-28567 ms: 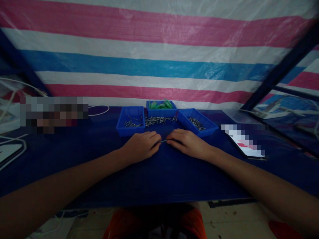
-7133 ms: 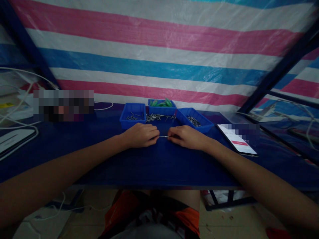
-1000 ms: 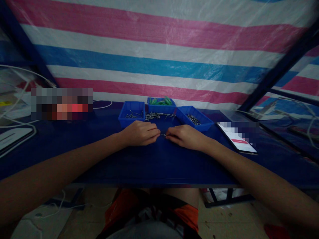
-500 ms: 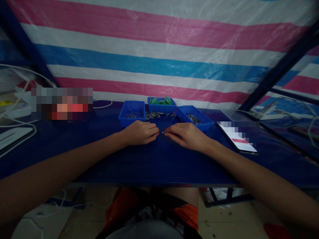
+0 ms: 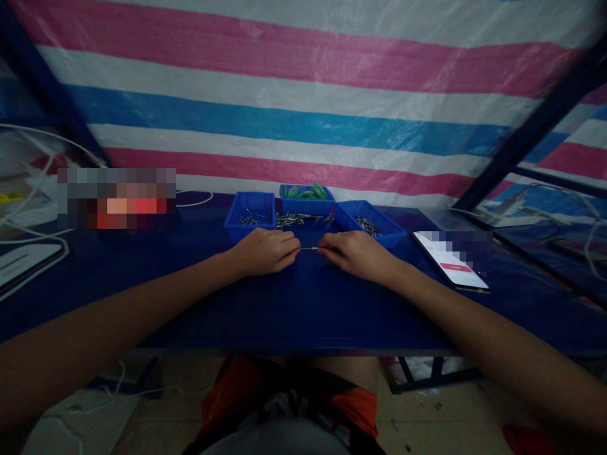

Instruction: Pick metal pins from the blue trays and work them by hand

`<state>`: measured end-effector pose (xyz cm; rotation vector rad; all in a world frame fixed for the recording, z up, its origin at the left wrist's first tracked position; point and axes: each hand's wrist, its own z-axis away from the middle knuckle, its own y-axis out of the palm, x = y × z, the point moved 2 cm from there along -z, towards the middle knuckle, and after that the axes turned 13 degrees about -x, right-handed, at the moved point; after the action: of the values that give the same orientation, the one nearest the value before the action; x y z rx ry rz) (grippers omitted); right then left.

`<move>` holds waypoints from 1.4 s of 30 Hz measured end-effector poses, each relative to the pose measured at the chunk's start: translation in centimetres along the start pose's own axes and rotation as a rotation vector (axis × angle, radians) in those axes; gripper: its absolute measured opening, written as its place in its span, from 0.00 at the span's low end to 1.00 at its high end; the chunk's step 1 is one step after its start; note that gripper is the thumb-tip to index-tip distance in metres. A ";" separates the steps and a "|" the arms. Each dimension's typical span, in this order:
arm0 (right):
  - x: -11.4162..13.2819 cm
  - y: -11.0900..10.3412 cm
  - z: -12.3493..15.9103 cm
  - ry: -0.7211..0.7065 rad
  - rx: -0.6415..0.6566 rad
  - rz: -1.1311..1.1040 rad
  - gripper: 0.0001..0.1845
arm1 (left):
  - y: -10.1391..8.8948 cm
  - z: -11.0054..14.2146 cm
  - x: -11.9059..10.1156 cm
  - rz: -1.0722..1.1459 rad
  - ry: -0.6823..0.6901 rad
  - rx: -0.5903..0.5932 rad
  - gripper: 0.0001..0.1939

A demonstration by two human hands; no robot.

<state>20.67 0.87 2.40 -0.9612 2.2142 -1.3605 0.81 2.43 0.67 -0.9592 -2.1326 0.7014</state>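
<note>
My left hand [image 5: 265,251] and my right hand [image 5: 356,253] rest on the blue table [image 5: 303,309], fingertips facing each other. Between them they pinch a thin metal pin [image 5: 309,248], one hand at each end. Just behind the hands lies a loose pile of metal pins [image 5: 300,220]. A blue tray [image 5: 250,213] with a few pins stands at the left. At the right a second blue tray [image 5: 374,229] holds more pins. A third tray [image 5: 306,198] with green pieces stands behind the pile.
A phone [image 5: 450,268] with a lit screen lies to the right of my right hand. White cables [image 5: 28,189] and a flat white device [image 5: 23,264] are at the far left. A striped tarp [image 5: 303,107] hangs behind the table.
The hands have drawn slightly apart, so more of the pin shows between the fingertips than half a second ago. The trays and phone have not moved.
</note>
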 end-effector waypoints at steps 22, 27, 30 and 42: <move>0.0 0.7 0.2 -0.137 0.099 -0.159 0.12 | 0.4 0.2 0.3 -0.005 0.003 -0.010 0.11; 0.3 0.5 0.1 -0.133 0.110 -0.254 0.11 | 0.3 0.1 0.3 0.000 -0.008 -0.005 0.11; 0.4 0.2 -0.1 -0.098 0.073 -0.317 0.10 | 0.3 0.1 0.4 -0.002 -0.064 0.012 0.11; -2.1 -0.3 -0.5 0.671 -0.371 -0.824 0.30 | 0.4 0.2 0.5 0.018 -0.044 0.080 0.14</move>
<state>21.96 2.60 2.85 -1.9378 2.7583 -1.8411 0.64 3.03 0.43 -0.9291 -2.1193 0.8180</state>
